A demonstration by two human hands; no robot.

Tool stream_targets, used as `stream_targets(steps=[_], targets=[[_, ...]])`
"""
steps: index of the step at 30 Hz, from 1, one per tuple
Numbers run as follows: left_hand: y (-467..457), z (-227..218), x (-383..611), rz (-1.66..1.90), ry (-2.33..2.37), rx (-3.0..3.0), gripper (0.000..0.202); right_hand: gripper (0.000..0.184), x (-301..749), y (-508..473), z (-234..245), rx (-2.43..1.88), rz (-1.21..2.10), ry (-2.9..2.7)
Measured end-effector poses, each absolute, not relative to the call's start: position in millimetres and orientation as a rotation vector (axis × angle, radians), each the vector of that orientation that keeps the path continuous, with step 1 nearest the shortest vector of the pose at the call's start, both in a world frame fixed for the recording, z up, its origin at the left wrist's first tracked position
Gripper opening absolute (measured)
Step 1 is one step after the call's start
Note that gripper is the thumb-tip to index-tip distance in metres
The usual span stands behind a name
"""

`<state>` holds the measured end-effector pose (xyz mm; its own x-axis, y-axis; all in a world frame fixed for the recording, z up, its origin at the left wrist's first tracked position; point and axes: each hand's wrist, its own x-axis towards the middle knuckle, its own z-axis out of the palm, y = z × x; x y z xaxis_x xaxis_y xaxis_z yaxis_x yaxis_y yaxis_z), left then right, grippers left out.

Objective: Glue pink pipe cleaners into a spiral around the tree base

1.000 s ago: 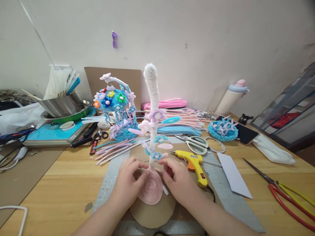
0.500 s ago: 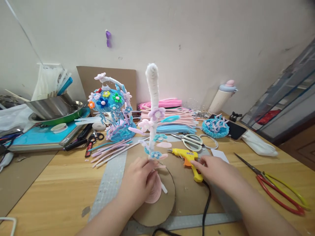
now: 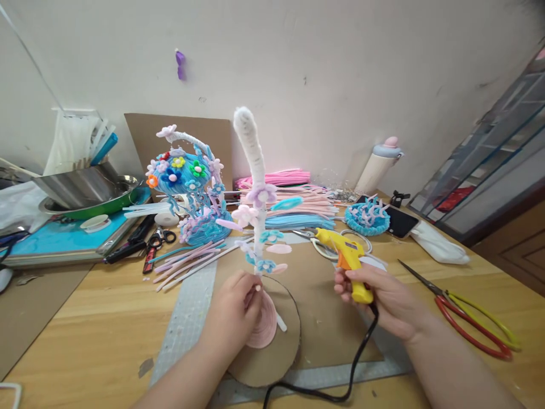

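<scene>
Pipe-cleaner flower stem (image 3: 258, 233) rises through the middle of the frame, its thick white top leaning left, with lilac, pink and blue flowers and looped petals branching off lower down. Your left hand (image 3: 234, 307) pinches its foot at the lower centre, fingers drawn together, a small pale tip showing between them. Just below, a pink coiled disc (image 3: 264, 330) lies partly under that hand on a round cardboard base (image 3: 283, 360), with a short white stick (image 3: 281, 323) beside it.

Right of centre, your right hand (image 3: 383, 292) is wrapped around the handle of a yellow glue gun (image 3: 351, 254), nozzle towards the upper left; its black cord (image 3: 353, 369) trails to the bottom of the frame. Behind the stem lie pink and blue pipe-cleaner bundles (image 3: 293, 201); to their left stands a flower-covered blue ornament (image 3: 187, 179). Red-and-yellow-handled scissors (image 3: 472, 321) rest on the bench (image 3: 97, 346) at the right.
</scene>
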<state>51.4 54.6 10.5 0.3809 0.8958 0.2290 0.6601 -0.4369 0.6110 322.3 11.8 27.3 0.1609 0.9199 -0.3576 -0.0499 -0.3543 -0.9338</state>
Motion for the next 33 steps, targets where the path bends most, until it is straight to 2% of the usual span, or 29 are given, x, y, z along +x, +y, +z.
stream_targets(steps=[3,7,11,15,21,33], targets=[[53.4,10.3,49.9,0.745,1.410,2.142,0.016,0.032,319.6,0.0,30.7,-1.173,1.636,-0.469],[52.4,12.1,48.0,0.762,1.414,2.029,0.019,0.027,310.8,-9.8,28.2,-1.062,1.626,-0.491],[54.1,12.7,47.3,0.814,1.406,1.916,0.019,0.021,302.8,-18.8,26.2,-1.191,1.581,-0.859],[58.0,9.5,47.4,0.875,1.406,1.856,0.017,0.036,291.0,-20.5,25.8,-1.368,1.638,-1.096],[61.0,6.2,47.6,0.911,1.420,1.856,0.017,0.049,266.1,-4.0,22.3,-1.478,1.651,-1.139],[58.3,7.4,49.0,0.910,1.400,1.869,0.017,0.048,254.7,5.3,14.2,-1.491,1.688,-1.160]])
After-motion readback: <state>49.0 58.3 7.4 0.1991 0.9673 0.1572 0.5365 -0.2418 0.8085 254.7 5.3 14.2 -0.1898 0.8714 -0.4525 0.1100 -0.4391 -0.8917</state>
